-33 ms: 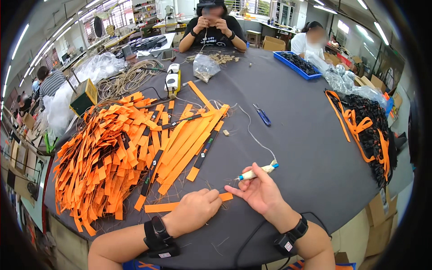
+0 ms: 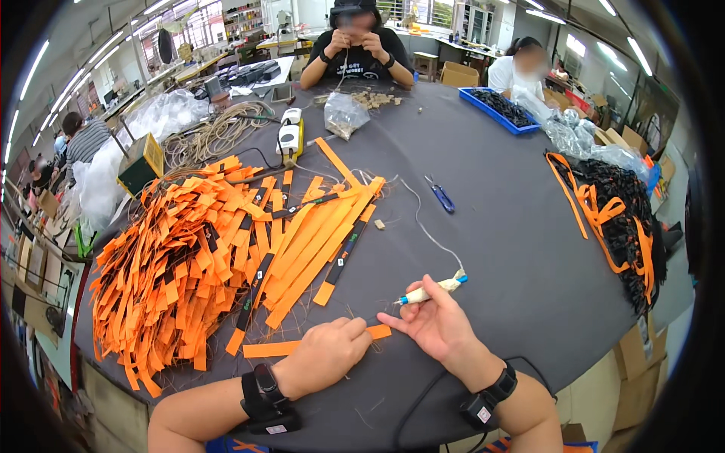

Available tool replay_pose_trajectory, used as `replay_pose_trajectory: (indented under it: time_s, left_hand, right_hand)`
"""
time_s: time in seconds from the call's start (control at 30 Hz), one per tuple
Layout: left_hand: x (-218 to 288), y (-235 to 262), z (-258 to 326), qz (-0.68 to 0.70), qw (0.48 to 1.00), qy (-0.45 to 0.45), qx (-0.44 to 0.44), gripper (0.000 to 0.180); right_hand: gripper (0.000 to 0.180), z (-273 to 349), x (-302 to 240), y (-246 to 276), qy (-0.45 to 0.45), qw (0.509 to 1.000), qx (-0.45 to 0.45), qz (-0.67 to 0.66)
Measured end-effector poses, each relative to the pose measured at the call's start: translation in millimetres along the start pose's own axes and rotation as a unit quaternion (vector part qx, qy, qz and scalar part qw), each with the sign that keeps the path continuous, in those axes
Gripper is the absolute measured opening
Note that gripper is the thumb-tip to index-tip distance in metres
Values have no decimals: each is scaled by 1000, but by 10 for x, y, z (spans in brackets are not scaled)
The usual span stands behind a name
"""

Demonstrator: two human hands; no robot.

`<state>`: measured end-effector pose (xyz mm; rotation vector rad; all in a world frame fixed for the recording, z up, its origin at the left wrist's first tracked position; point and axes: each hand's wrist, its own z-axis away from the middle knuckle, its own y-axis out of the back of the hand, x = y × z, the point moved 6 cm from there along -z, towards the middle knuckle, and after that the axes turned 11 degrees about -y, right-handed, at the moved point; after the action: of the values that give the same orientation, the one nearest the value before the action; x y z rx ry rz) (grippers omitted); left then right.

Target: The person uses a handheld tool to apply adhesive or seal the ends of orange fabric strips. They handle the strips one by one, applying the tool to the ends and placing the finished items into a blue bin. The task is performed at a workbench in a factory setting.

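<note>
On the near side of the table an orange webbing strip [image 2: 269, 349] lies crosswise. My left hand [image 2: 330, 355], fingers closed, presses on its middle and hides that part. A corded pen-like tool [image 2: 436, 291], wrapped in off-white with blue ends and a thin metal tip, is held in my right hand [image 2: 440, 321]. The tip points left, above and apart from the strip. One outstretched finger of that hand touches or nearly touches the strip's right end. Fine loose threads lie about the strip.
Left of my hands rises a big heap of orange strips [image 2: 174, 272] with black labelled parts. Blue-handled snips [image 2: 442, 198], a white-and-yellow power unit [image 2: 289, 134] and a clear bag [image 2: 346, 113] lie farther off. A blue tray [image 2: 500, 109] and black-and-orange straps [image 2: 615, 219] sit right. Co-workers sit beyond.
</note>
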<state>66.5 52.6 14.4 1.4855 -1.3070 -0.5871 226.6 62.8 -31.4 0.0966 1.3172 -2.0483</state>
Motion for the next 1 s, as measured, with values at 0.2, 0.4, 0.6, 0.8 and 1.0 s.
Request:
replay_pose_trajectory:
  time_s: [0.2,0.4,0.6,0.8,1.0]
  left_hand:
    - [-161,99,68,143,986,67,59,9]
    - [-270,142,173,250,956,112,105,8]
    - [-350,58,194,316,933,127,117,7]
    - [-400,31,237,314,933,124,121,8]
    - [-416,1,230,304,938,105,132,6]
  right_hand:
    - [28,-10,2,-15,2,1000,-12,9]
    - [25,22,0,-85,33,996,-50,70]
    - [20,92,-1,-138,103,975,-34,196]
    - [17,146,-24,-195,232,901,-20,367]
    - [16,231,-11,-256,257,892,1,371]
